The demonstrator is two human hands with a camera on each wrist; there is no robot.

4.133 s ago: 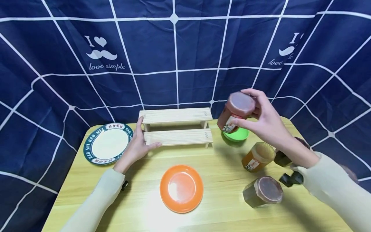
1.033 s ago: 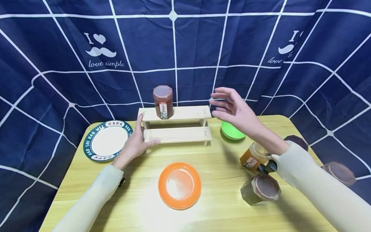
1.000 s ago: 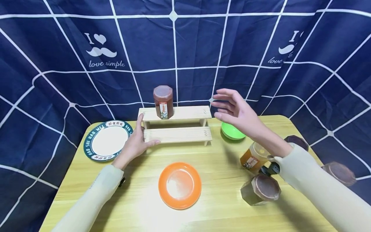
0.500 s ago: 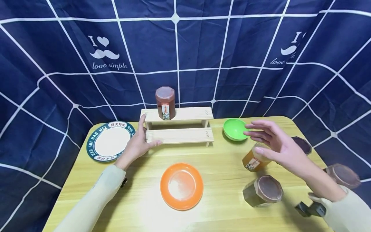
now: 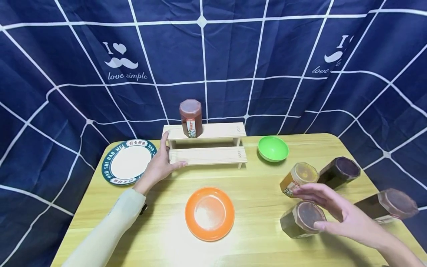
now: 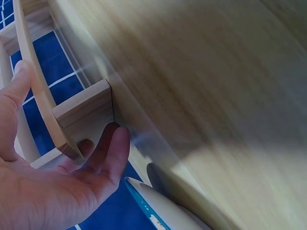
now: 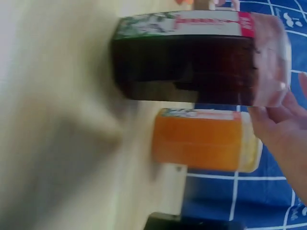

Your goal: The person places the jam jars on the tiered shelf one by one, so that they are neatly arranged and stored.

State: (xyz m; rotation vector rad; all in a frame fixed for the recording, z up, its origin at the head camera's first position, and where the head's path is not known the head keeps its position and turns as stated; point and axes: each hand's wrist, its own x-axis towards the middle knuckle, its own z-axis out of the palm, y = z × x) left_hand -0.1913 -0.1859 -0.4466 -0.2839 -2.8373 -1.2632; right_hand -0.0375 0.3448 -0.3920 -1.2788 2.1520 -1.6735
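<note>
Since half a second ago, the right hand [image 5: 337, 211] has been drawn back and lowered from above the orange jar [image 5: 298, 179] to the dark jar [image 5: 301, 219] at the front right of the table [image 5: 260, 193]. Its fingers are spread and relaxed over the brown lid, touching or just above it; nothing is gripped. On the two-step wooden shelf [image 5: 207, 146], a red-brown jar [image 5: 191, 118] is seen upright on the upper step. The shelf's left end is steadied by the left hand [image 5: 158, 167], thumb raised, fingers straight.
</note>
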